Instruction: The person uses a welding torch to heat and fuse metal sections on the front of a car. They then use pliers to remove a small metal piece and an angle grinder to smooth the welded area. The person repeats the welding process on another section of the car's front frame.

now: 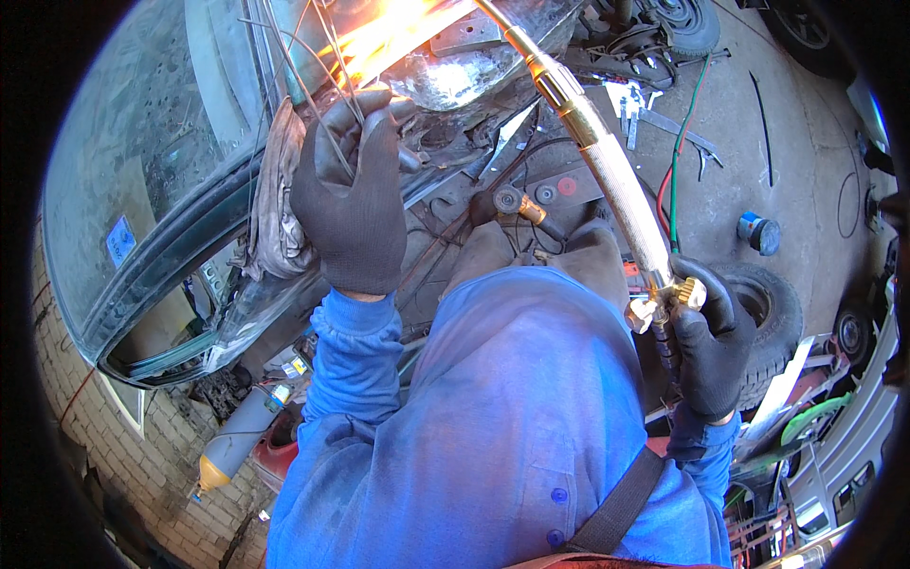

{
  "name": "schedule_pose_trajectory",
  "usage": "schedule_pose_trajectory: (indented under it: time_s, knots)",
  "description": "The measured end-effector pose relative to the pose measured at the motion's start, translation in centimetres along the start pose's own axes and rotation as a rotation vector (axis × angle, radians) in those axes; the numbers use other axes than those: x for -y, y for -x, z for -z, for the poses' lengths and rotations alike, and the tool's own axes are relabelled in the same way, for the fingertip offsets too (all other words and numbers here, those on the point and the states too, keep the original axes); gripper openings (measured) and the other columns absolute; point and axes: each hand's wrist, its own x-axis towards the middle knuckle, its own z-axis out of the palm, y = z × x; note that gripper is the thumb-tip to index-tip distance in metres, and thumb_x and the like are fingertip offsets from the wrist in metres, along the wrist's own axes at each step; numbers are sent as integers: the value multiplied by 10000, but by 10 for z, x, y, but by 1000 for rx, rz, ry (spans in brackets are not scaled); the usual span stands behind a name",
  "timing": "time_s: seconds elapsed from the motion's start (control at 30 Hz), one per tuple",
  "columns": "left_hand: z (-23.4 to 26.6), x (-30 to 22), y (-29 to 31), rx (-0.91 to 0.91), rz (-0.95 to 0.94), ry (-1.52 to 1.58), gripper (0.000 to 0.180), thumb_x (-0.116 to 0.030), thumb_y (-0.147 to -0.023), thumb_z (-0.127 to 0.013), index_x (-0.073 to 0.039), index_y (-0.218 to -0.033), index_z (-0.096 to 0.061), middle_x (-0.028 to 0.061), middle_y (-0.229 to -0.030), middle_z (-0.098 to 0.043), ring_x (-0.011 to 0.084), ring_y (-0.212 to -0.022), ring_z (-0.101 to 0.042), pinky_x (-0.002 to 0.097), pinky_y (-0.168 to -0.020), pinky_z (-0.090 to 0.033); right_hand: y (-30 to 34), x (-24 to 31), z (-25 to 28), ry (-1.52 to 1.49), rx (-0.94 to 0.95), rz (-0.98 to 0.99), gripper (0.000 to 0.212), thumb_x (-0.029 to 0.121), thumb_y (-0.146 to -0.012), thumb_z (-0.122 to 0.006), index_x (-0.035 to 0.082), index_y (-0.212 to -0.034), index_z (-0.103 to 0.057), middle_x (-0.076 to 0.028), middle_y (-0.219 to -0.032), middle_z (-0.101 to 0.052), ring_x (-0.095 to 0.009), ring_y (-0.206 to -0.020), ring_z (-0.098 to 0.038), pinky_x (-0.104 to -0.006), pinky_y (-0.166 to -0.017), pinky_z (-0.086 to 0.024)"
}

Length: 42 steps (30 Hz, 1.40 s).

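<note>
My right hand (713, 346), in a black glove, grips the rear end of a long metal gas torch (621, 194) beside its brass valve knob (690, 293). The torch points up and to the left, and a bright orange flame (389, 38) burns over the car body (464, 76) near its tip. My left hand (355, 199), gloved too, has its fingers closed around several thin bent metal rods (327, 66). They stick up close to the flame. A crumpled grey cloth (282, 194) hangs over the windshield frame beside this hand.
The windshield (142, 161) fills the left side. An angle grinder (512, 201) lies low in front of me. Green and red hoses (675, 180) run across the floor near a blue can (758, 232) and a tyre (782, 322). A gas cylinder (242, 431) lies at the lower left.
</note>
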Motion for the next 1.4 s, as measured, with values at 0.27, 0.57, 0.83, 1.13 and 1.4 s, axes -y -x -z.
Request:
schedule_pose_trajectory:
  time_s: [0.27,0.57,0.83,1.13,1.4]
  knots:
    - [8,3,27,69,9,97,239,-13,-1057,-536,71,-1251,-646,151,-1133,-744,111,-806,-664,266,-730,-540,7,-7,16,84,28,15,459,96,-896,-689,-48,-1332,-698,-147,-1226,-739,-211,-1113,-696,-375,-1003,-544]
    - [-2,35,91,308,301,131,305,-35,-1066,-523,44,-1345,-618,144,-1219,-724,110,-942,-662,279,-797,-526,39,-26,57,87,-380,-87,380,95,-942,-663,-40,-1294,-706,-119,-1178,-734,-175,-1029,-691,-348,-926,-555]
    - [-13,52,90,316,303,-27,237,-29,-1055,-561,39,-1263,-652,129,-1164,-736,163,-1037,-700,321,-897,-563,35,-46,126,152,-479,50,389,224,-1004,-669,-39,-1289,-697,-132,-1247,-703,-228,-1111,-666,-387,-1007,-516]
    - [-134,71,130,282,337,-193,343,-70,-1017,-576,9,-1346,-627,99,-1112,-710,135,-908,-679,303,-764,-567,16,-74,266,47,-352,86,335,100,-967,-650,-26,-1274,-700,-100,-1167,-694,-188,-1045,-648,-345,-929,-523]
    - [-205,102,103,419,373,-380,446,-178,-1031,-631,-42,-1443,-529,159,-1077,-693,189,-757,-697,329,-623,-586,35,-65,320,-129,-340,165,409,107,-960,-670,-44,-1340,-673,-114,-1196,-696,-173,-1031,-670,-323,-917,-551]
